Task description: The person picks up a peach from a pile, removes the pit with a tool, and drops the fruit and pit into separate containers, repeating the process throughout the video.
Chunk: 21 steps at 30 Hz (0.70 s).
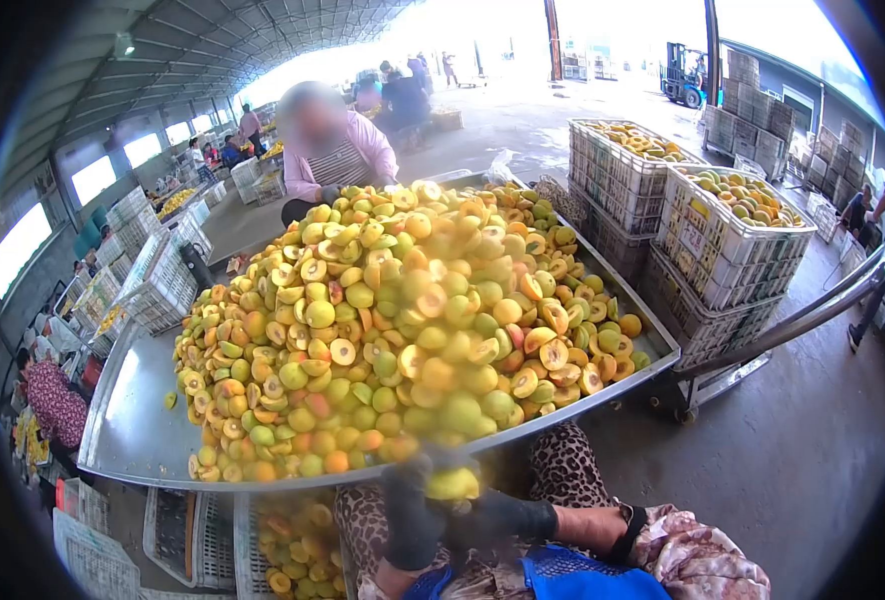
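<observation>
A yellow-green peach (453, 484) is between my two dark-gloved hands, low in the head view, just in front of the metal table's near edge. My left hand (413, 512) is closed against the peach's left side. Just under and to the right of the fruit, my right hand (503, 520) has its fingers curled; a blur hides whether they grip the peach or another small thing. Beyond both hands, a large heap of halved and whole peaches (321, 313) covers much of the metal table (128, 400). Many halves show a brown centre.
A crate (308, 545) of peach pieces stands below the table, beside other plastic crates (213, 540). To the right, stacked crates (718, 235) of fruit rest on a trolley with a metal handle (813, 310). Across the table sits a person in a pink jacket (368, 155).
</observation>
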Tool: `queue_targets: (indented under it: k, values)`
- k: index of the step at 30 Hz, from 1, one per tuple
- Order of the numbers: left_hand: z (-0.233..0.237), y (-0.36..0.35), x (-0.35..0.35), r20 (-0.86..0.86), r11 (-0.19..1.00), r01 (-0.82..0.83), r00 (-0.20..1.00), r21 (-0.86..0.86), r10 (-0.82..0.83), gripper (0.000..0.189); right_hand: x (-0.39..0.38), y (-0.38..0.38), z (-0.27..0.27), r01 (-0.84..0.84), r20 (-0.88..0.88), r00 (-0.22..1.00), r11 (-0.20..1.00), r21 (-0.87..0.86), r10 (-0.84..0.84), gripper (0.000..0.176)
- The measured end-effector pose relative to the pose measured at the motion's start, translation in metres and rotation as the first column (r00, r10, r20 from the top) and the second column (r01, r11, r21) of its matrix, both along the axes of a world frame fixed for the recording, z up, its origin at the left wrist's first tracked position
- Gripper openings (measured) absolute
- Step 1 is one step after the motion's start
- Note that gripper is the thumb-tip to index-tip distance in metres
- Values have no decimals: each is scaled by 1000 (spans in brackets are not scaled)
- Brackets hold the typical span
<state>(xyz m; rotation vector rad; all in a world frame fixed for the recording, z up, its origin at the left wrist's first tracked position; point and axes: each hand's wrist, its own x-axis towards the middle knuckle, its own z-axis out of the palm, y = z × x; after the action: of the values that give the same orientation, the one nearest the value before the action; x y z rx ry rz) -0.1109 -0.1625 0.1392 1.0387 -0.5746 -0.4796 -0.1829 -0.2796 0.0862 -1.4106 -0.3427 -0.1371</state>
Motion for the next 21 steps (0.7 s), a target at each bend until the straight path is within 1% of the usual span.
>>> queue_targets:
  k: [1,2,4,5,6,7,8,10,12,13,14,16,18,19,20,21]
  values:
    - [-8,-2,2,-6,999,-25,1000,-24,24,40,-2,0,3,-12,-5,1000,1000,-7,12,38]
    - [-11,-3,4,0,999,-14,1000,-49,14,40,-3,0,-2,13,-64,998,1000,15,-12,38]
    - [-19,-2,7,7,996,5,1000,-94,-4,40,-3,0,-2,54,-112,993,997,51,-48,43]
    - [-31,-3,11,67,998,-39,997,-50,42,40,0,0,4,67,-101,993,996,67,-60,49]
    - [-43,-5,16,130,997,-83,988,-8,83,40,2,-2,7,79,-96,993,994,73,-72,51]
    - [-48,-5,19,173,999,-46,984,1,46,40,4,-4,10,91,-91,992,993,79,-83,53]
    - [-47,-5,21,216,1000,-10,976,10,8,40,6,-9,10,95,-97,991,993,71,-88,50]
    - [-18,-7,26,239,979,203,952,-18,-193,40,9,-16,3,80,-135,988,995,64,-71,43]
    - [-21,-9,26,105,956,253,965,-149,-239,29,7,-9,-13,26,-197,980,997,66,-12,36]
    - [-9,-8,22,58,984,154,987,-93,-149,34,5,-3,-21,-1,-223,975,998,62,15,32]
    - [-9,-9,23,-24,984,92,995,-151,-96,34,9,0,-25,-18,-222,975,999,38,26,27]
    - [-4,6,32,-13,994,-4,1000,-106,3,38,10,11,-8,-31,-117,993,998,-57,24,25]
    - [-9,31,47,-100,984,-85,993,-155,70,49,17,22,-23,-46,-52,998,979,-198,36,17]
    - [-8,40,43,-309,971,-179,943,-156,124,48,17,22,-24,-183,-112,979,974,-133,169,12]
    - [-14,55,49,-337,968,-212,928,-135,157,49,16,24,-19,-189,-198,963,982,-23,181,12]
    - [-48,74,66,-272,920,-379,900,-101,341,48,15,22,-9,-184,-278,940,980,76,198,11]
